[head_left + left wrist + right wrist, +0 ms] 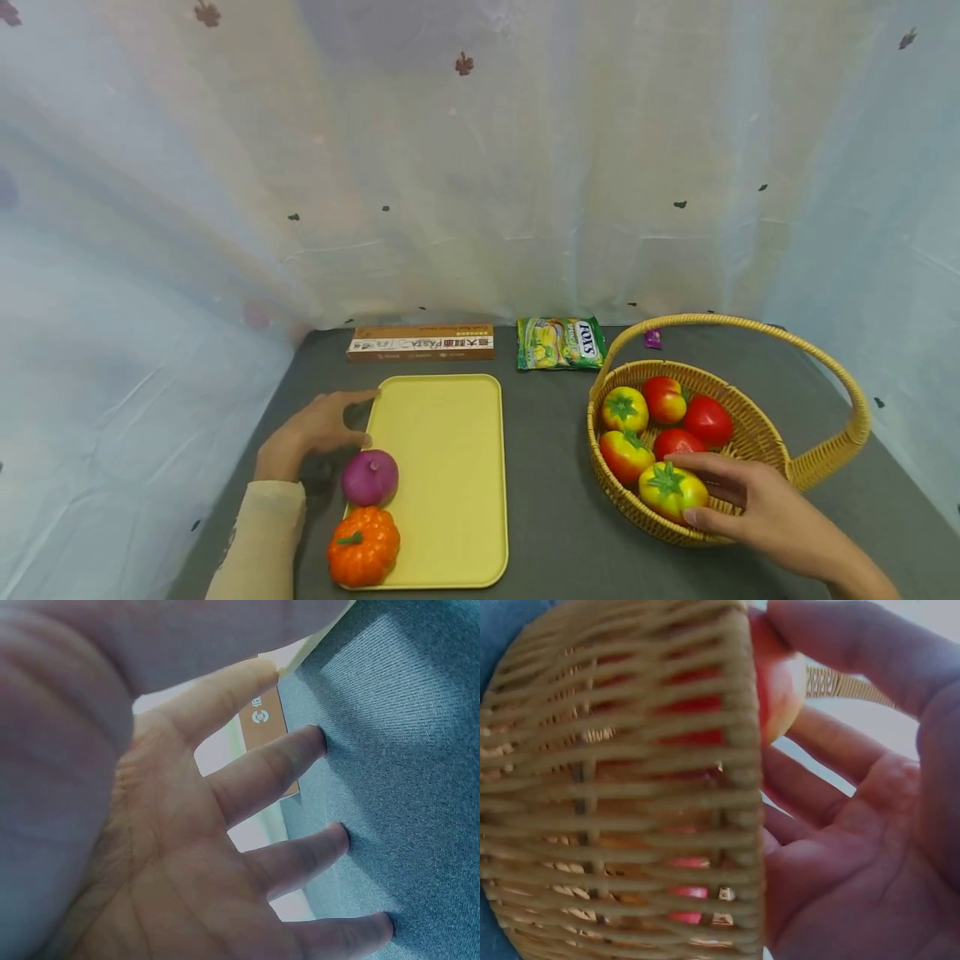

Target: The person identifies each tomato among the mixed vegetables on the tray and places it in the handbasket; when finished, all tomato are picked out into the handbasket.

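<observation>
My right hand (776, 508) reaches over the rim of a wicker basket (757, 417), its thumb and fingers round a yellow-green tomato (666, 498). In the right wrist view, the basket's woven side hides much of that tomato (784, 690). More tomatoes, red and yellow-red, lie in the basket beside it. On the left, my left hand (315, 429) has its fingers spread at the left edge of a yellow tray (442, 475). Its fingertips (315, 739) are down by the grey cloth in the left wrist view. A purple onion (371, 477) and an orange pumpkin (364, 547) sit along that same tray edge.
Behind the tray lies a pasta box (420, 343), with a green candy bag (560, 343) to its right. A small purple packet (653, 339) is behind the basket, whose tall handle (697, 319) arches over it. Pale curtains (480, 167) enclose the table.
</observation>
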